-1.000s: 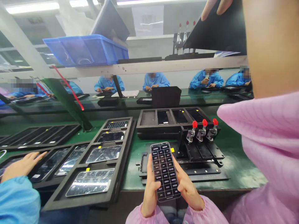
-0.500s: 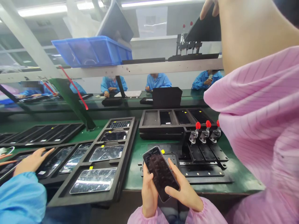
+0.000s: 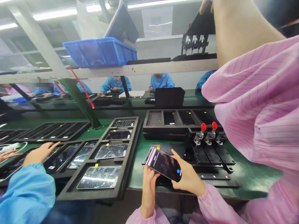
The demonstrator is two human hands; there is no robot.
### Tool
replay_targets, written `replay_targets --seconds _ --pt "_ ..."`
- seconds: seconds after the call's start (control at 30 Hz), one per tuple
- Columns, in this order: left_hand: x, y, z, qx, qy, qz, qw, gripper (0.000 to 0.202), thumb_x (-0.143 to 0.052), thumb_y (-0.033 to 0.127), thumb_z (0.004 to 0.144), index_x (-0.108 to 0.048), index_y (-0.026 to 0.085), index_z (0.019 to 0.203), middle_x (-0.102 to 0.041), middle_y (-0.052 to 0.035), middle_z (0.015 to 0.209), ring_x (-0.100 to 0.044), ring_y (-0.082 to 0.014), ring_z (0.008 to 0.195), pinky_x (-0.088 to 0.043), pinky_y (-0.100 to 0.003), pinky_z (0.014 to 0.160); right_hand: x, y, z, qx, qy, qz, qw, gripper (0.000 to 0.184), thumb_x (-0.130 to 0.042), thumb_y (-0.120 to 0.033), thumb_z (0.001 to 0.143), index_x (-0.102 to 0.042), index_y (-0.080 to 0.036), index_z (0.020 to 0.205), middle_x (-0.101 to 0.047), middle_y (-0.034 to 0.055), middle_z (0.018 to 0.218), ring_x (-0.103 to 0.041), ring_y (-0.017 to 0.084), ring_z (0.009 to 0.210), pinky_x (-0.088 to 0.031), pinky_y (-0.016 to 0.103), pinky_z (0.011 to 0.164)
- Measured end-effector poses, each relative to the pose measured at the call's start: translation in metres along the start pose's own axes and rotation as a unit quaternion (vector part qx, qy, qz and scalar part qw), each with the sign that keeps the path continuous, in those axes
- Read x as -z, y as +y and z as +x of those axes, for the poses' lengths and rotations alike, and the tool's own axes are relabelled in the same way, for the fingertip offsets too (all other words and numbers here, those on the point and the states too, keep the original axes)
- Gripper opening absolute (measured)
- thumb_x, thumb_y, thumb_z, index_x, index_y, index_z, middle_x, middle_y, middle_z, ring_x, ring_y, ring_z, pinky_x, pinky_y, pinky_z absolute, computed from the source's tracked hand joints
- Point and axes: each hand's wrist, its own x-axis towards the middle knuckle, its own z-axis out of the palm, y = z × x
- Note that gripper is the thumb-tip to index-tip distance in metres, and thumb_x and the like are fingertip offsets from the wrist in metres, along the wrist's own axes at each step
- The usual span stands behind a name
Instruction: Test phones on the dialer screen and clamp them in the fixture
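A smartphone [image 3: 163, 163] with a lit screen is held tilted in front of me, over the near edge of the bench. My right hand [image 3: 188, 177] grips its right end, thumb along the lower edge and fingers at the upper edge. At the lower left edge, my left hand [image 3: 149, 180] holds the phone with bent fingers, partly hidden beneath it. A yellow tab shows at the phone's top edge. Just behind stands a black fixture [image 3: 211, 157] with red-tipped toggle clamps [image 3: 210, 137].
Black trays [image 3: 130, 155] of phones lie to the left, and another tray [image 3: 154, 119] stands behind the fixture. A co-worker's blue-sleeved hand [image 3: 39, 155] is over the left trays. Another person's pink-sleeved arm [image 3: 252, 93] rises close on the right. A blue bin [image 3: 100, 53] sits on the overhead shelf.
The phone has turned from nearly upright to a more sideways tilt, and its dark screen has lit up. My right hand has shifted to its right end. The view has moved slightly left.
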Motion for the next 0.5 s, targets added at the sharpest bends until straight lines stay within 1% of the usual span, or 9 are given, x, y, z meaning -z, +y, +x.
replay_targets --seconds 0.07,0.13,0.2,0.27,0.33,0.37,0.5 --pt "0.016 0.000 0.007 0.010 0.017 0.116 0.993 0.041 -0.049 0.040 0.079 -0.055 0.020 0.114 -0.059 -0.0077 0.113 -0.054 -0.0226 0.100 -0.043 -0.030 0.074 0.008 0.007 0.004 -0.001 -0.016 0.001 1.000 0.105 -0.059 -0.009 0.048 -0.015 -0.028 0.141 -0.050 0.0040 0.122 -0.053 0.022 0.105 -0.042 0.034 0.092" --pt "0.033 -0.001 0.015 0.008 0.026 0.235 0.972 0.039 -0.051 0.044 0.078 -0.061 0.016 0.104 -0.063 -0.0093 0.105 -0.055 -0.0233 0.095 -0.042 -0.031 0.074 0.015 0.013 0.008 -0.009 -0.032 0.000 0.999 0.104 -0.059 -0.009 0.048 -0.016 -0.028 0.140 -0.049 0.0047 0.123 -0.055 0.022 0.102 -0.044 0.033 0.088" --pt "0.049 -0.002 0.022 -0.026 0.041 0.328 0.943 0.039 -0.050 0.045 0.079 -0.062 0.016 0.101 -0.063 -0.0096 0.103 -0.055 -0.0235 0.092 -0.041 -0.035 0.078 0.020 0.017 0.012 -0.014 -0.052 -0.006 0.999 0.104 -0.060 -0.010 0.047 -0.017 -0.028 0.139 -0.049 0.0056 0.124 -0.056 0.022 0.100 -0.045 0.032 0.084" --pt "0.061 -0.004 0.029 -0.081 0.055 0.398 0.912 0.037 -0.049 0.044 0.081 -0.060 0.018 0.103 -0.061 -0.0090 0.106 -0.055 -0.0229 0.091 -0.041 -0.038 0.082 0.023 0.021 0.015 -0.021 -0.072 -0.015 0.997 0.105 -0.061 -0.010 0.046 -0.017 -0.028 0.139 -0.050 0.0062 0.124 -0.057 0.023 0.100 -0.046 0.031 0.081" --pt "0.067 -0.007 0.036 -0.121 0.056 0.439 0.888 0.035 -0.048 0.043 0.082 -0.059 0.019 0.106 -0.058 -0.0086 0.111 -0.054 -0.0229 0.094 -0.041 -0.040 0.085 0.023 0.025 0.018 -0.027 -0.090 -0.023 0.995 0.106 -0.062 -0.010 0.044 -0.018 -0.028 0.139 -0.052 0.0068 0.123 -0.056 0.025 0.101 -0.045 0.032 0.081" --pt "0.069 -0.008 0.040 -0.131 0.052 0.447 0.883 0.035 -0.048 0.043 0.082 -0.058 0.020 0.107 -0.057 -0.0087 0.114 -0.053 -0.0233 0.098 -0.041 -0.040 0.087 0.023 0.027 0.019 -0.029 -0.098 -0.025 0.994 0.106 -0.063 -0.011 0.044 -0.018 -0.027 0.139 -0.052 0.0074 0.123 -0.056 0.026 0.103 -0.044 0.033 0.082" --pt "0.071 -0.016 0.053 -0.141 0.036 0.451 0.881 0.038 -0.047 0.042 0.083 -0.055 0.021 0.113 -0.053 -0.0090 0.122 -0.047 -0.0248 0.113 -0.040 -0.042 0.091 0.021 0.035 0.025 -0.032 -0.125 -0.019 0.991 0.106 -0.064 -0.012 0.044 -0.019 -0.027 0.138 -0.051 0.0097 0.125 -0.052 0.028 0.110 -0.040 0.037 0.090"
